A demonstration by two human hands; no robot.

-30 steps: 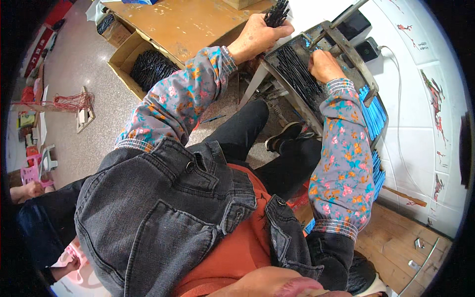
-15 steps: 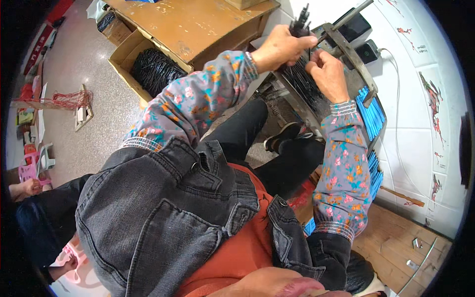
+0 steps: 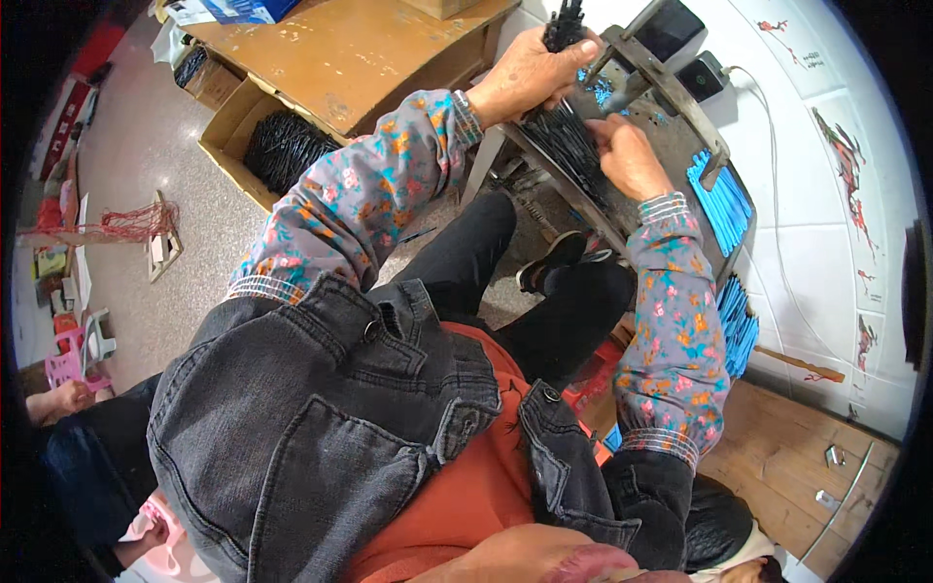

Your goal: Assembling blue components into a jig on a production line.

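Upright in my left hand [image 3: 533,76] is a bundle of thin black sticks [image 3: 564,27], gripped with the thumb across it. My right hand [image 3: 632,160] is lower and to the right, fingers curled and bent down at a pile of similar black sticks [image 3: 564,141] on the bench. Its fingertips are partly hidden, so whether a stick is between them cannot be made out. Small bright blue pieces [image 3: 603,92] lie on the bench [image 3: 637,112] between and beyond my hands. Blue sticks [image 3: 721,204] lie in a row right of my right hand.
A metal bar frame [image 3: 671,83] crosses the bench's far right, by a black device [image 3: 700,78] with a white cable. More blue sticks [image 3: 737,330] are nearer me. At left stand a brown table [image 3: 340,58] and a cardboard box [image 3: 224,141] of black sticks. Another person's hand [image 3: 73,398] shows far left.
My right hand has come away from the bundle in my left hand and down to the pile of black sticks. The blue pieces between my hands now show. The view has shifted slightly.
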